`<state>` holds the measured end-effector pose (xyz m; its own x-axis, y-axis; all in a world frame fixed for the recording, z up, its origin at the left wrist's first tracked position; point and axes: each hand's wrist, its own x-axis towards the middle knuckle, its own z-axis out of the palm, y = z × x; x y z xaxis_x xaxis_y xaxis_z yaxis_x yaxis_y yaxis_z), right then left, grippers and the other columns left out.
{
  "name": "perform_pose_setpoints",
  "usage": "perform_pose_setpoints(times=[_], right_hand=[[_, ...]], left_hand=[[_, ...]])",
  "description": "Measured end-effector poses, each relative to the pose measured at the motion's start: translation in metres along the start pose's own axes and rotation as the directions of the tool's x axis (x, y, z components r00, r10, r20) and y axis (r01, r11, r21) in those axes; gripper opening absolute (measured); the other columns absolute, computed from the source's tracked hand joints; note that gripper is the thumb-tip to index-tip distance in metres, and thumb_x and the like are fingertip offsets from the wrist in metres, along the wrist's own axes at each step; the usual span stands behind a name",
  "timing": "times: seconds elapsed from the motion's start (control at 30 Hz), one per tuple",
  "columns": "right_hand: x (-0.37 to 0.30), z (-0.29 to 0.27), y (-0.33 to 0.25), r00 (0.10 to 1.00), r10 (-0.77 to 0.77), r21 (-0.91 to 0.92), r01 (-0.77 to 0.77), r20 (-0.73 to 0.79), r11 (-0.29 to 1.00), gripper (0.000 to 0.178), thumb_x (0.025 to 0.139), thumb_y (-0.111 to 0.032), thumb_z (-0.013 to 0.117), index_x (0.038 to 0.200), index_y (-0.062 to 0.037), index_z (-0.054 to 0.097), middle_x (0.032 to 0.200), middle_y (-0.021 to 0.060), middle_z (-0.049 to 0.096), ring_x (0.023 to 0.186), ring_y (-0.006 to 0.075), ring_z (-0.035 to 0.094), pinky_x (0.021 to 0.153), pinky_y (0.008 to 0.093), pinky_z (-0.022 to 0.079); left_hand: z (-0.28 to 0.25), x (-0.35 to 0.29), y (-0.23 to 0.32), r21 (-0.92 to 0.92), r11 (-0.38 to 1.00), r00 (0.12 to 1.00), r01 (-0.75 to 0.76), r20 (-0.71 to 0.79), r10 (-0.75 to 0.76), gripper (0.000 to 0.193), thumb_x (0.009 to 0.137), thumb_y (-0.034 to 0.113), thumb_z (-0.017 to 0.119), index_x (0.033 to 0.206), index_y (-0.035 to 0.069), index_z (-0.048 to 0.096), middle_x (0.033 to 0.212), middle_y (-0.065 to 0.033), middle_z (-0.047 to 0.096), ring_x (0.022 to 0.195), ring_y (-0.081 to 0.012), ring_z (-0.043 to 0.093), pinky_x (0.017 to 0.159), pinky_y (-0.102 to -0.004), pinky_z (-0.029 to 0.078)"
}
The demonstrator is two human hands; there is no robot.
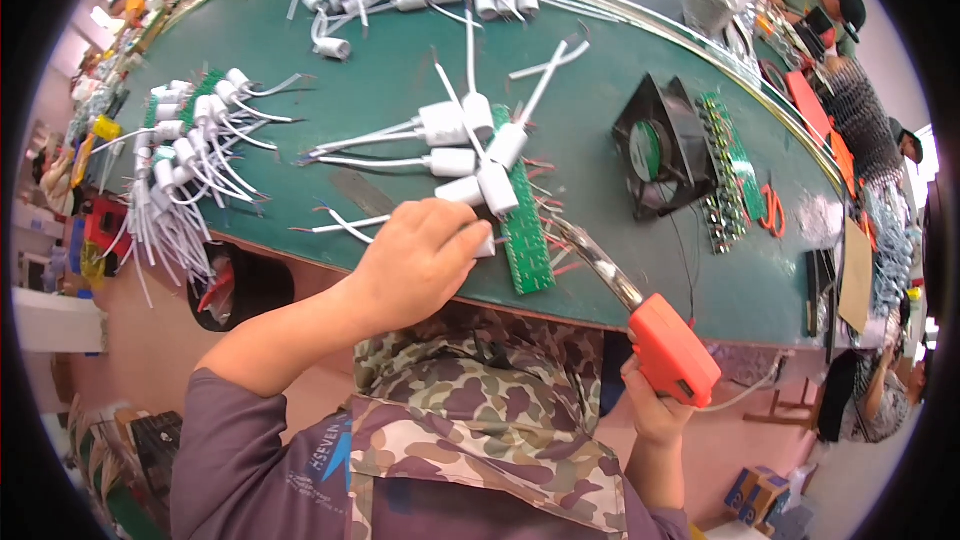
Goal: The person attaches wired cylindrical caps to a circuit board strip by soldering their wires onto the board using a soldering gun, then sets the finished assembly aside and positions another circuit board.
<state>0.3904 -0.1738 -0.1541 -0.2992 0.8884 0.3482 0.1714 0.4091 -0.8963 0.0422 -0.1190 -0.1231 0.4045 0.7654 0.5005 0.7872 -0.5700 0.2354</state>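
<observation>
"One question, head view: what has the right hand [655,403]?"

"It grips a red soldering gun [674,348], lower right, tip near the green circuit board [527,245] mid-frame."

"And the left hand [425,255]?"

"Curled, left of the board, at the white cylinders [453,162]; I cannot tell whether it pinches one."

Light-blue capital lettering [325,450] beside blue angular emblem [343,454] on dark purple-grey T-shirt [235,440], nearer body than left hand [425,255]; smaller pale lines [318,496] beneath, too small to read. Marks on green circuit board [527,258], just right of left hand, unreadable.
</observation>
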Motion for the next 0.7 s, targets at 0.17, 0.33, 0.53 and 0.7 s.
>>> perform_pose_setpoints(times=[0.17,0.33,0.53,0.7], right_hand=[[-0.001,0.005,-0.008,0.985,0.135,0.137,-0.120,-0.106,0.983,0.043,0.082,0.005,0.066,0.124,0.0075,0.054,0.117,0.0209,0.063,0.075,0.0166,0.060,0.066,0.0295,0.050],[0.004,0.009,-0.009,0.989,0.088,0.205,-0.062,-0.120,0.977,0.043,0.084,0.000,0.067,0.125,0.0072,0.054,0.118,0.0207,0.063,0.073,0.0152,0.060,0.064,0.0282,0.051],[0.015,0.016,-0.018,0.977,0.154,0.283,-0.106,-0.151,0.953,0.045,0.084,0.001,0.067,0.126,0.0078,0.053,0.118,0.0207,0.063,0.071,0.0139,0.060,0.062,0.0259,0.051],[0.020,0.023,-0.030,0.965,0.214,0.315,-0.158,-0.152,0.936,0.033,0.083,0.007,0.066,0.115,0.0075,0.058,0.088,0.0097,0.063,0.075,0.0161,0.060,0.068,0.0316,0.051]], left_hand=[[-0.010,0.006,-0.016,0.073,0.977,0.979,-0.200,0.067,0.195,0.025,0.080,0.015,0.061,0.103,0.009,0.065,0.110,-0.0071,0.057,0.104,-0.0264,0.057,0.085,-0.0396,0.045],[-0.036,0.031,-0.051,-0.053,0.973,0.966,-0.223,0.123,0.228,0.023,0.077,0.010,0.066,0.101,0.008,0.066,0.105,-0.0094,0.063,0.099,-0.0295,0.061,0.086,-0.0418,0.049],[-0.055,0.060,-0.224,0.444,0.884,0.988,0.148,-0.111,-0.110,0.039,0.079,0.000,0.056,0.117,0.006,0.063,0.123,-0.0151,0.062,0.118,-0.0339,0.057,0.098,-0.0450,0.047],[-0.056,0.046,-0.287,0.473,0.841,0.885,0.262,0.230,-0.405,0.042,0.085,0.005,0.059,0.126,0.013,0.058,0.129,-0.0129,0.058,0.120,-0.0320,0.055,0.101,-0.0432,0.044]])
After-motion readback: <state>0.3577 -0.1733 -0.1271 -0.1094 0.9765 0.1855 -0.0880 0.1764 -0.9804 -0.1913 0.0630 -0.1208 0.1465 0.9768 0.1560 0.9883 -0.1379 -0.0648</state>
